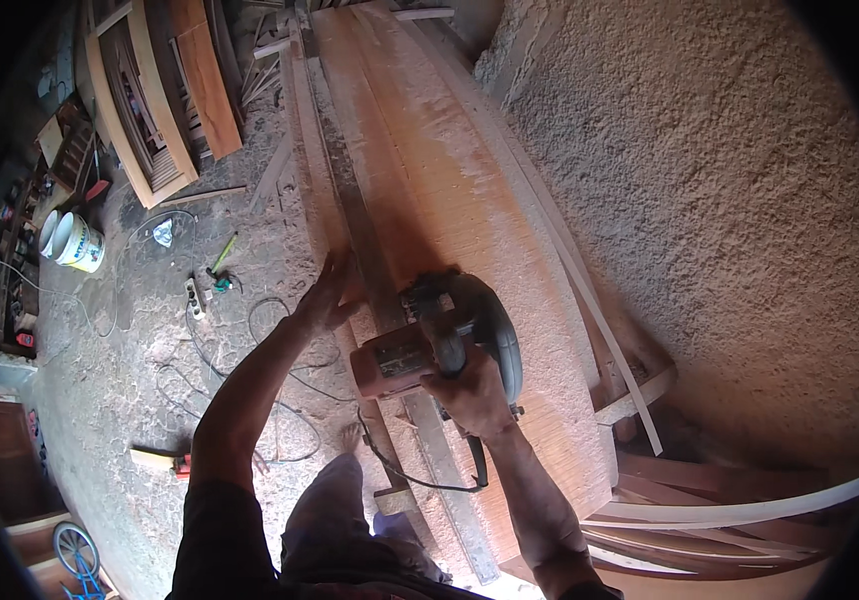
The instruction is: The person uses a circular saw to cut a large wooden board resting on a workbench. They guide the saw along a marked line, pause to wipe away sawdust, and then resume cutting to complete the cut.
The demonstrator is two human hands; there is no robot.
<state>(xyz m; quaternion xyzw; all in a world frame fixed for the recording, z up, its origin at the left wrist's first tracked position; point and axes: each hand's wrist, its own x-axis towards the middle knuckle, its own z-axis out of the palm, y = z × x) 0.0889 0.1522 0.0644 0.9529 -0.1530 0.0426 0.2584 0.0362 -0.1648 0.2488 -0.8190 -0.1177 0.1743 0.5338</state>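
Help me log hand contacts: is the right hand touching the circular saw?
Touching. The head view shows the right hand closed around the lower end of the dark handle on the circular saw, with no gap between them.

One left hand (pixel 324 297), one right hand (pixel 476 396), one saw (pixel 443 338), one panel (pixel 440 180); two buckets (pixel 80 243) on the left, one power strip (pixel 195 298), one wheel (pixel 76 549) at the near left.

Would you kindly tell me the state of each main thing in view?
Board: lying flat, dusty
Saw: sitting on the board; running or not, cannot tell
Right hand: closed on the saw
Left hand: open, at the board's left edge
Strip: lying lengthwise on the board
Cable: slack
Buckets: standing upright
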